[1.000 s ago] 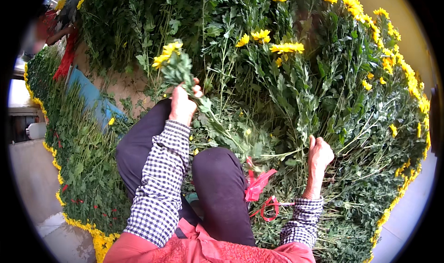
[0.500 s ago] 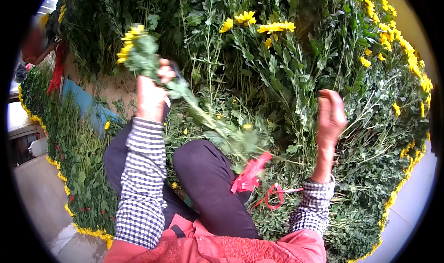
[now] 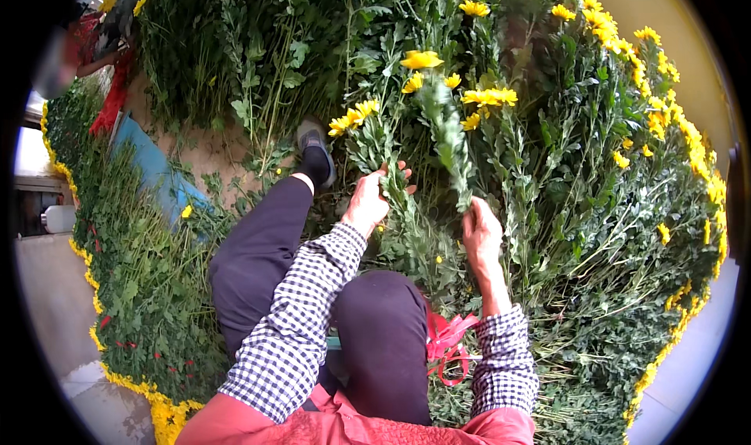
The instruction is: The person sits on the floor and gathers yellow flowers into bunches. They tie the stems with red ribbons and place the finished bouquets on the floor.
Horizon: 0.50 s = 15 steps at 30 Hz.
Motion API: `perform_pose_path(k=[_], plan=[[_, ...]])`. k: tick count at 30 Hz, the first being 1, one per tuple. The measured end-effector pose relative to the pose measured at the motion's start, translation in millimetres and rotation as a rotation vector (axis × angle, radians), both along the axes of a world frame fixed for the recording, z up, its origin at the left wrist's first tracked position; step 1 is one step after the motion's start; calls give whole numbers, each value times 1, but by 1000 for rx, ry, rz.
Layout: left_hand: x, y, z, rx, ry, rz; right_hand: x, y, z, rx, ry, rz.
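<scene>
Fingers of my left hand (image 3: 369,201) are wrapped round a small bunch of yellow chrysanthemums (image 3: 375,140), with their blooms facing away from me. To its right, my right hand (image 3: 483,230) is closed on the stem of a yellow chrysanthemum (image 3: 446,128), whose leaves are blurred by motion. The lower stems of both are partly lost among the greenery. More yellow blooms (image 3: 490,97) lie just beyond my right hand. A tangle of red ribbon (image 3: 450,339) sits beside my bent knee, left of my right sleeve.
Heaped chrysanthemum stems (image 3: 594,210) surround me, edged with yellow blooms (image 3: 692,132) on the right and left. A blue sheet (image 3: 152,163) lies on the floor at left. My shoe (image 3: 315,144) rests among the stems. Another person's arm (image 3: 95,65) shows at far left.
My left hand has moved right with its bunch and holds it more upright. The right hand has moved left and now grips a chrysanthemum stem. My view has shifted, bringing my shoe into sight.
</scene>
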<state>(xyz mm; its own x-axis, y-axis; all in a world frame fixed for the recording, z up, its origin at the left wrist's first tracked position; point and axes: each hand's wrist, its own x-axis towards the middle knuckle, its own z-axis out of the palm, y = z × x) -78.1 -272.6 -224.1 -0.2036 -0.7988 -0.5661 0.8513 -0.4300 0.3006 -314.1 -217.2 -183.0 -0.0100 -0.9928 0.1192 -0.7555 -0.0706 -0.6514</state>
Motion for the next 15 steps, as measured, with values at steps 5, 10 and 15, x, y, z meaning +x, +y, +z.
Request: perform_pose_path(k=[5, 10, 15], plan=[[-15, 10, -14, -438, -621, -234, 4, 38, -14, 152, -163, 29], [-4, 7, -106, -455, -867, -144, 23, 57, -30, 339, -212, 110], [9, 26, -33, -630, -1707, -261, 21, 25, -37, -190, -119, 238]])
